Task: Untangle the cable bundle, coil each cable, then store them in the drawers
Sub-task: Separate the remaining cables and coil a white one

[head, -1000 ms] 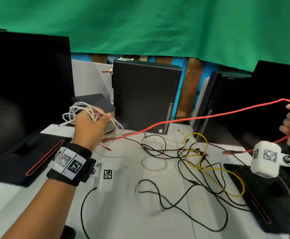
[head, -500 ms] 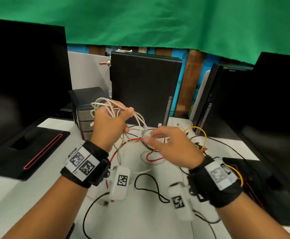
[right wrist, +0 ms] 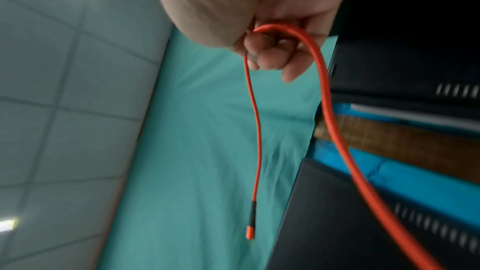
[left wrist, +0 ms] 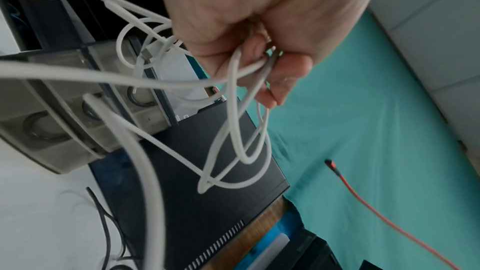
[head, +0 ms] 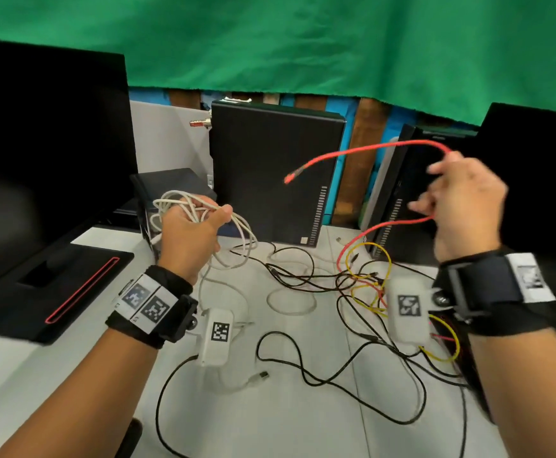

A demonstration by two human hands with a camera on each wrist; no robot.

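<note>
White cable [head: 203, 213] loops gripped in left hand [head: 189, 236] at centre left; red cable [head: 365, 153] pinched in raised right hand [head: 465, 206], upper right; tangled cables [head: 352, 282] across worktop [head: 286, 408] below

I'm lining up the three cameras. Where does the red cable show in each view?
Head: the red cable arcs from the right hand at upper right, plug end free in the air.
Left wrist: only its plug end and a stretch, lower right.
Right wrist: centre, looped through the fingers, plug end hanging.
Shared landmark: the green cloth behind.
</note>
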